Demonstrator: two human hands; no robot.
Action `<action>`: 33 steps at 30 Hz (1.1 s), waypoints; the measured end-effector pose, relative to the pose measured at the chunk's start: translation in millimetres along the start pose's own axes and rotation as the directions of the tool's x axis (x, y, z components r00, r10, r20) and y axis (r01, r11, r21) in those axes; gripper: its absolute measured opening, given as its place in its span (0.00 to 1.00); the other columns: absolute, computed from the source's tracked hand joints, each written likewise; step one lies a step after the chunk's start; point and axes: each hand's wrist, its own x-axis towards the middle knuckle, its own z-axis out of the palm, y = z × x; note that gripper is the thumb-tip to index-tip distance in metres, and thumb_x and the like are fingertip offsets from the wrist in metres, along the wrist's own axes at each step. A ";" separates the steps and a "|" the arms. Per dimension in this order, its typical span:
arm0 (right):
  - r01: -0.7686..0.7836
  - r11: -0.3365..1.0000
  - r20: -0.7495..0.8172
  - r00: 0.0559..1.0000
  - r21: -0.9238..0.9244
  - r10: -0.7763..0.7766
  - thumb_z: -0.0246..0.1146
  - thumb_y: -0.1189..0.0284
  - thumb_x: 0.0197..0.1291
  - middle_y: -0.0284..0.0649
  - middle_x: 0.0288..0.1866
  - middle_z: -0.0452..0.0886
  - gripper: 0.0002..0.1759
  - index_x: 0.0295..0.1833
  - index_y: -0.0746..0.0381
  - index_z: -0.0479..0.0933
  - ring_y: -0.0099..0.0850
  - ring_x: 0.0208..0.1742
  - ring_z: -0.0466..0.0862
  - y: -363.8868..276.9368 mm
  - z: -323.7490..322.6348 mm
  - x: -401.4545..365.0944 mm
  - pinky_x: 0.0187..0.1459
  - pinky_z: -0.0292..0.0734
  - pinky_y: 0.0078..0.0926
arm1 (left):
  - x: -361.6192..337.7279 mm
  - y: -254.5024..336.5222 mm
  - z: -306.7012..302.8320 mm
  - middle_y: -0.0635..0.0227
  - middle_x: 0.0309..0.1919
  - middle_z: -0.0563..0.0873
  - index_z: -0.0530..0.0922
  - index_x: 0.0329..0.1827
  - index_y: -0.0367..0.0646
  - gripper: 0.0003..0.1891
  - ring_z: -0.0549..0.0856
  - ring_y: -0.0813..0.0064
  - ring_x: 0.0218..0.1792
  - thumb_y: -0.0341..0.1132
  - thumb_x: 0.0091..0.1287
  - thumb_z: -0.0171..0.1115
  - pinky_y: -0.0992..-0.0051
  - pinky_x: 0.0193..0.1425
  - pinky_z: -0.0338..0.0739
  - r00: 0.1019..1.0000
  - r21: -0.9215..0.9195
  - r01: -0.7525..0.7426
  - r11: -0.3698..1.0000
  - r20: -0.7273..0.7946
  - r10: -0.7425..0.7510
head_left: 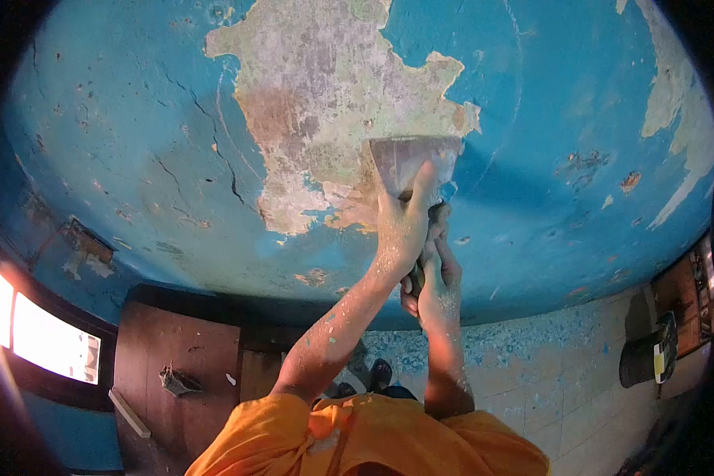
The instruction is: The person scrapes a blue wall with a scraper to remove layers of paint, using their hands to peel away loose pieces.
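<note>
A wide metal scraper [412, 155] lies with its blade against the wall [563, 87], along the lower part of a bare plaster patch [325, 87]. My left hand [403, 226] is closed around the scraper near the base of the blade, with a digit laid along the blade's face. Lower down, my right hand [439, 287] wraps round the handle, which the fingers mostly hide. Pale dust and paint specks cover both hands and forearms. Blue paint with ragged edges surrounds the patch.
Blue paint flakes [484, 349] are scattered over the tiled floor [531, 397] by the wall. At the left stands a brown wooden surface [174, 341] beneath a bright window [51, 333]. A dark container [646, 357] is at the right. Cracks [226, 163] run through the paint.
</note>
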 end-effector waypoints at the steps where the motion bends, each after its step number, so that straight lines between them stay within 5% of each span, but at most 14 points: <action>1: 0.001 1.000 0.005 1.000 0.001 -0.001 0.48 0.57 0.73 0.30 0.17 0.69 0.22 0.54 0.66 0.72 0.15 0.11 0.64 -2.6 0.4 3.8 0.09 0.57 0.17 | -0.8 -6.0 -1.4 0.69 0.19 0.75 0.74 0.43 0.39 0.18 0.69 0.85 0.15 0.48 0.69 0.58 0.82 0.18 0.68 1.000 -0.012 0.002 1.000 0.005 -0.002; 7: 0.082 0.991 0.103 0.990 0.110 -0.093 0.47 0.57 0.72 0.32 0.18 0.71 0.19 0.42 0.64 0.70 0.16 0.10 0.66 -41.5 0.7 29.4 0.09 0.57 0.17 | 28.0 33.9 21.3 0.63 0.30 0.80 0.68 0.51 0.37 0.19 0.76 0.81 0.19 0.45 0.70 0.58 0.78 0.17 0.70 0.987 0.149 0.032 0.988 0.151 -0.054; 9: 0.078 0.994 0.092 0.992 0.075 -0.085 0.49 0.58 0.72 0.32 0.18 0.71 0.19 0.48 0.66 0.71 0.16 0.09 0.65 -13.6 -7.7 20.7 0.09 0.57 0.17 | 16.9 6.7 18.7 0.64 0.28 0.80 0.72 0.44 0.35 0.20 0.77 0.80 0.20 0.47 0.69 0.58 0.76 0.17 0.70 0.990 0.035 -0.142 0.989 -0.010 0.143; 11: 0.252 0.926 -0.172 0.936 -0.281 -0.307 0.48 0.58 0.72 0.32 0.15 0.67 0.18 0.43 0.63 0.71 0.19 0.08 0.62 22.7 -13.8 19.5 0.08 0.52 0.18 | 14.4 0.9 15.8 0.65 0.24 0.78 0.72 0.45 0.34 0.20 0.76 0.81 0.18 0.46 0.69 0.58 0.77 0.17 0.70 0.989 -0.014 -0.145 0.989 0.007 0.145; 12: 0.118 0.984 0.008 0.993 -0.135 -0.118 0.48 0.61 0.72 0.32 0.19 0.72 0.21 0.59 0.67 0.70 0.16 0.10 0.64 -16.1 -9.7 11.3 0.10 0.58 0.18 | 12.1 9.0 18.1 0.66 0.23 0.78 0.73 0.44 0.34 0.21 0.75 0.81 0.17 0.47 0.69 0.57 0.77 0.17 0.70 0.997 -0.028 -0.075 0.997 0.030 0.076; 16: 0.052 0.991 0.124 0.990 0.123 -0.067 0.48 0.59 0.72 0.31 0.20 0.72 0.22 0.57 0.67 0.71 0.15 0.11 0.65 -58.4 0.0 31.4 0.10 0.57 0.17 | 25.1 38.5 32.5 0.70 0.16 0.75 0.75 0.35 0.34 0.23 0.72 0.81 0.14 0.51 0.70 0.54 0.78 0.17 0.68 0.996 0.053 -0.035 0.998 0.081 0.030; 19: 0.094 0.994 0.095 0.991 -0.049 -0.089 0.49 0.58 0.72 0.31 0.18 0.71 0.22 0.55 0.67 0.71 0.16 0.10 0.64 -48.2 -8.1 21.8 0.10 0.57 0.17 | 10.6 25.8 28.9 0.69 0.18 0.75 0.75 0.35 0.34 0.22 0.72 0.82 0.14 0.50 0.71 0.54 0.78 0.17 0.67 0.994 0.031 -0.094 0.995 0.056 0.092; 22: 0.048 0.995 0.093 0.995 -0.089 -0.040 0.49 0.58 0.72 0.31 0.18 0.71 0.22 0.55 0.66 0.72 0.16 0.10 0.64 -16.0 -19.0 7.5 0.10 0.57 0.18 | -4.8 3.1 16.9 0.64 0.26 0.79 0.73 0.42 0.36 0.20 0.74 0.82 0.18 0.48 0.70 0.56 0.79 0.17 0.67 0.999 -0.124 -0.001 0.992 -0.044 -0.005; 27: 0.041 0.999 0.202 0.979 0.000 -0.040 0.49 0.58 0.72 0.31 0.20 0.72 0.24 0.61 0.67 0.69 0.15 0.12 0.65 -52.2 -8.1 31.3 0.12 0.59 0.17 | 27.3 20.1 21.8 0.65 0.24 0.79 0.75 0.42 0.35 0.21 0.72 0.83 0.16 0.49 0.69 0.57 0.79 0.16 0.65 0.990 0.024 -0.136 0.990 -0.036 0.137; 33: 0.084 0.988 0.097 0.993 -0.127 -0.072 0.48 0.58 0.73 0.31 0.18 0.69 0.22 0.57 0.66 0.71 0.16 0.12 0.64 -28.1 -13.0 12.6 0.12 0.59 0.18 | 3.7 1.3 13.0 0.69 0.20 0.78 0.76 0.40 0.36 0.21 0.72 0.83 0.14 0.51 0.69 0.58 0.78 0.16 0.67 1.000 -0.155 -0.001 0.988 -0.021 -0.002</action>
